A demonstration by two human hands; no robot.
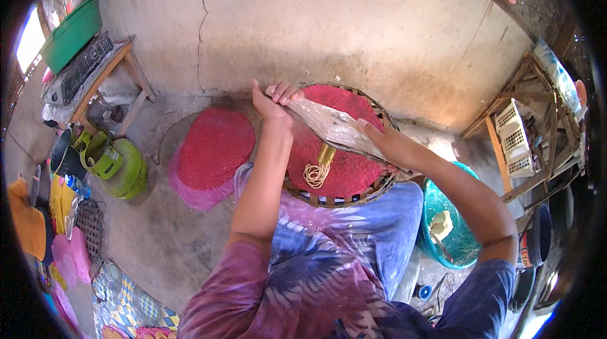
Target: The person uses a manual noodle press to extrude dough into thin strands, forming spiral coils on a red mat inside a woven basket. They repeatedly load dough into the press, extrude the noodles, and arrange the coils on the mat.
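Both my hands hold a flat, whitish, worn board [332,125] tilted on its edge. My left hand [277,102] grips its upper left end, with fingers curled over the edge. At the lower right end my right hand [393,148] is closed on it, its fingers lying along the face. Beneath the board sits a round woven basket [373,198] by my lap. A red, rough-surfaced round sheet [344,178] covers its top. On this sheet rests a gold-coloured cylinder [326,154] with a loose bundle of pale cords [315,176] at its end.
Red and pink round sheets [215,149] lie stacked on the floor to the left, near a green gas cylinder [120,168]. A teal basin [465,247] stands at my right. Behind it is a wooden rack with a white plastic basket [513,140]. The wall [303,29] rises ahead.
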